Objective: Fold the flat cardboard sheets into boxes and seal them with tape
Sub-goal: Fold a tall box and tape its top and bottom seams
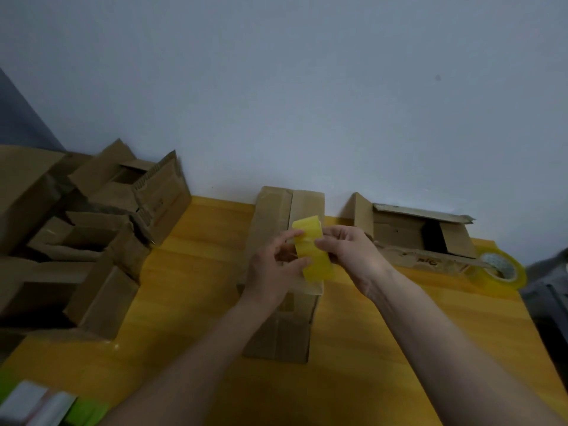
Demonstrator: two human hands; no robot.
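A yellow wooden counter (pixel 196 290) carries a heap of folded brown cardboard boxes (pixel 92 235) at the left and an open-topped brown cardboard box (pixel 412 235) at the right. Between them stands the tall brown cardboard box (pixel 282 327) being sealed, its top flaps closed. A roll of yellowish clear tape (pixel 499 270) lies at the far right. Above the tall box, the left hand (pixel 273 265) and right hand (pixel 347 250) each pinch a short yellow tape strip (pixel 312 250) by its edges. The strip is best kept taut, centred along the flap seam, then pressed down from the middle outward.
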